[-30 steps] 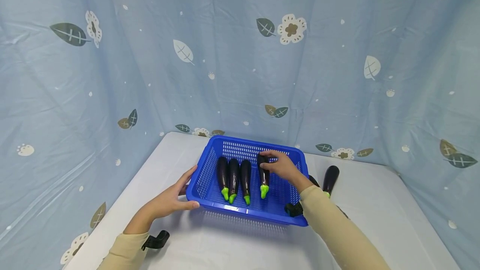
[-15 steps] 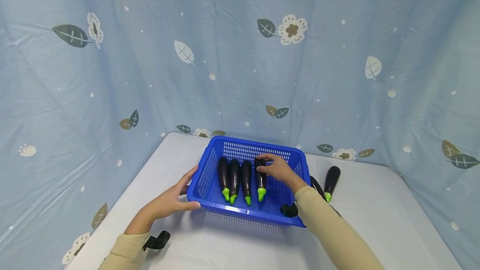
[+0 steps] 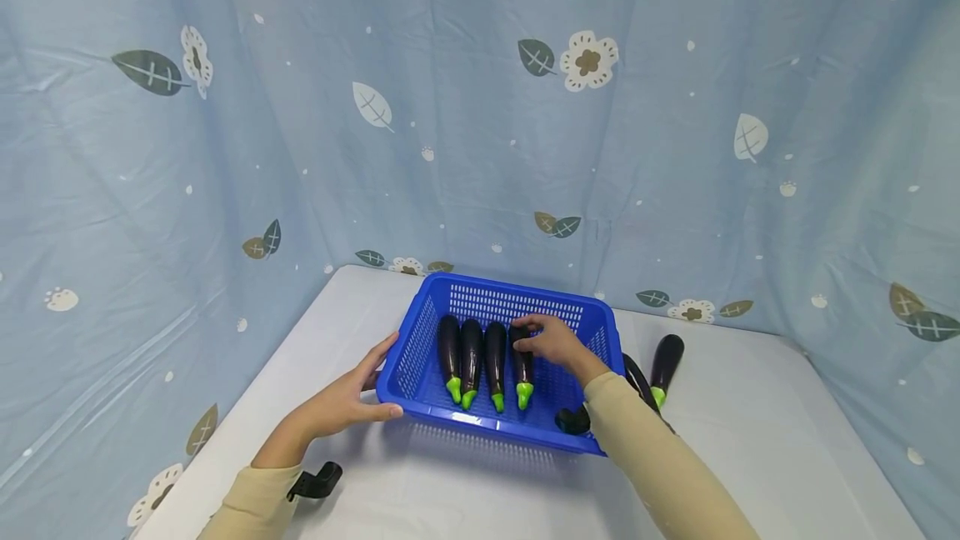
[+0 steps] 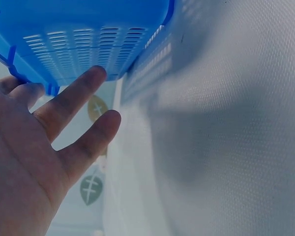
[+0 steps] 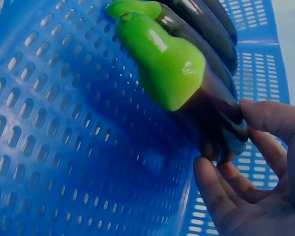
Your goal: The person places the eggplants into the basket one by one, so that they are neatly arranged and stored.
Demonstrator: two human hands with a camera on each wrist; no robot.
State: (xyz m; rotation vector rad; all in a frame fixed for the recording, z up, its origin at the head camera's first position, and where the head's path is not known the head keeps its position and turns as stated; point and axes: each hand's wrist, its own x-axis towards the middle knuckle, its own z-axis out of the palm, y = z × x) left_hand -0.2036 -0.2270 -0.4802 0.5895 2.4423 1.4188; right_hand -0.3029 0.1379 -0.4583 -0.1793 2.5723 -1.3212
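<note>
Inside a blue plastic basket (image 3: 480, 423) lie several dark purple eggplants with bright green caps, side by side. My right hand (image 3: 558, 344) pinches the upper end of the rightmost eggplant (image 3: 522, 373) between thumb and fingers. In the right wrist view this eggplant's green cap (image 5: 162, 69) points away from the fingertips, and its neighbours lie close alongside. At the basket's left side, my left hand (image 3: 337, 401) is spread, thumb by the front corner and fingers along the left wall. The left wrist view shows those fingers (image 4: 71, 101) mostly straight against or near the slotted blue wall.
Another eggplant (image 3: 666, 361) lies on the white table (image 3: 750, 407) to the right of the basket. A dark curved shape (image 3: 636, 377) shows between basket and right sleeve. Black wrist mounts (image 3: 318, 482) hang below both wrists. A patterned blue curtain (image 3: 480, 148) encloses the back and sides.
My right hand has moved left and slightly down with the rightmost eggplant, bringing it closer to the other eggplants in the basket. The left hand has stayed in place.
</note>
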